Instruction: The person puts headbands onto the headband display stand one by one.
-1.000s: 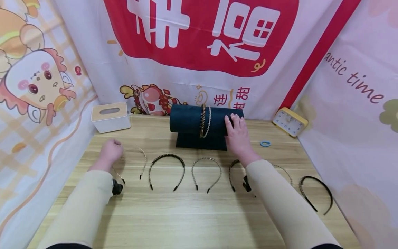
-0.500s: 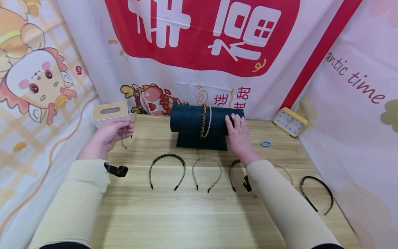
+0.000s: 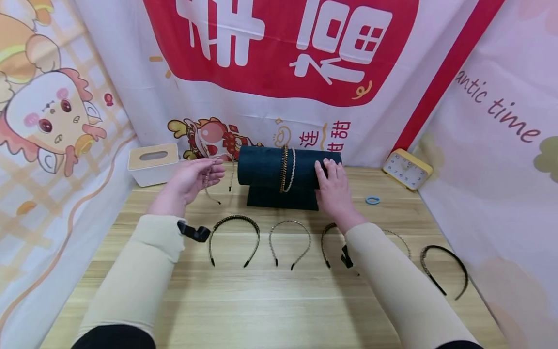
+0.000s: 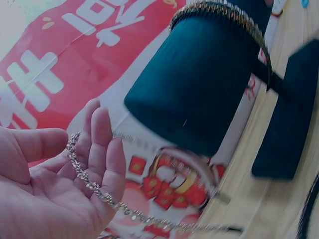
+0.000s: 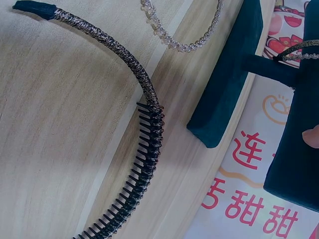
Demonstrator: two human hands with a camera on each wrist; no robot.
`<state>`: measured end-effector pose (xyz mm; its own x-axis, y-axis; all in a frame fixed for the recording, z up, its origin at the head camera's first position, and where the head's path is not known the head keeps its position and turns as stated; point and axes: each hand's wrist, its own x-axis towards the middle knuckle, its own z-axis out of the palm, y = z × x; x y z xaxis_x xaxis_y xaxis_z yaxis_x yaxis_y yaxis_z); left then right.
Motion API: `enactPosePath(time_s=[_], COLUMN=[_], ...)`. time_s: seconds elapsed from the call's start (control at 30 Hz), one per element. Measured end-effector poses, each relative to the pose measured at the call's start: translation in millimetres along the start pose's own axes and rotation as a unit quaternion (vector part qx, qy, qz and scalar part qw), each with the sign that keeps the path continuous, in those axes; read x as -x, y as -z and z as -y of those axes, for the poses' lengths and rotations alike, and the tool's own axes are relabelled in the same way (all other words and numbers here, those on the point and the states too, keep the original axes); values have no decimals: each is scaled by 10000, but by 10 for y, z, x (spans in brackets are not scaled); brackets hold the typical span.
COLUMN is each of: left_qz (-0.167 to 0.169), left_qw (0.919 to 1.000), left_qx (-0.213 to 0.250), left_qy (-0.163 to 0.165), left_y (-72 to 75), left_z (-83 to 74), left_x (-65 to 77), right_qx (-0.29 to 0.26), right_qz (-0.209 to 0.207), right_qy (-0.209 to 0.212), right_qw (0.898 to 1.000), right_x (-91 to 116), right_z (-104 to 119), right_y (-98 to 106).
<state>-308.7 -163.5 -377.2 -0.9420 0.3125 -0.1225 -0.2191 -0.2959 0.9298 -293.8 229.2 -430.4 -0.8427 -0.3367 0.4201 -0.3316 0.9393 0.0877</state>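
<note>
My left hand (image 3: 196,180) holds a thin beaded headband (image 4: 107,199) between thumb and fingers, its black-tipped ends hanging down. In the head view it is just left of a dark teal cylindrical display stand (image 3: 261,167). The left wrist view shows the band crossing the palm beside the stand's left end. Around the cylinder's middle sit a dark gold headband (image 3: 284,169) and a pale beaded headband (image 3: 292,172). My right hand (image 3: 334,189) rests on the cylinder's right end, fingers over its top. Only a fingertip of it (image 5: 312,137) shows in the right wrist view.
On the table lie a black-toothed headband (image 3: 235,218), a silver beaded headband (image 3: 289,222) and a dark headband (image 3: 453,257); others are partly under the right sleeve. A tissue box (image 3: 153,166) stands back left, a yellow clock (image 3: 407,168) and a blue ring (image 3: 372,200) right.
My left hand has lifted the beaded headband off the table at the left and carried it rightward to the stand's left end. The right hand has stayed on the stand.
</note>
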Motion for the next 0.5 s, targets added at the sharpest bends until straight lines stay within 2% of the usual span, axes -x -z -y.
enactPosePath(time_s=[0.13,0.2,0.33,0.5], left_qz=[-267,-387,-510,-645], left_qw=[9981,9967,9953,9943], left_qx=[513,603,415,143], left_qy=[-191,-372,-704,-833], left_y=[-164,-229,-337,-427], left_z=[101,145,210,257], left_x=[-123,-174,-248,-299], right_qx=[59,83,153,241], right_qz=[14,17,71,135], right_qy=[17,23,-6,-17], right_qw=[10000,10000,9999,9996], right_x=[-3,-5,-7,-6], right_z=[-6,-5,-5,-12], right_y=[2,5,4,-11])
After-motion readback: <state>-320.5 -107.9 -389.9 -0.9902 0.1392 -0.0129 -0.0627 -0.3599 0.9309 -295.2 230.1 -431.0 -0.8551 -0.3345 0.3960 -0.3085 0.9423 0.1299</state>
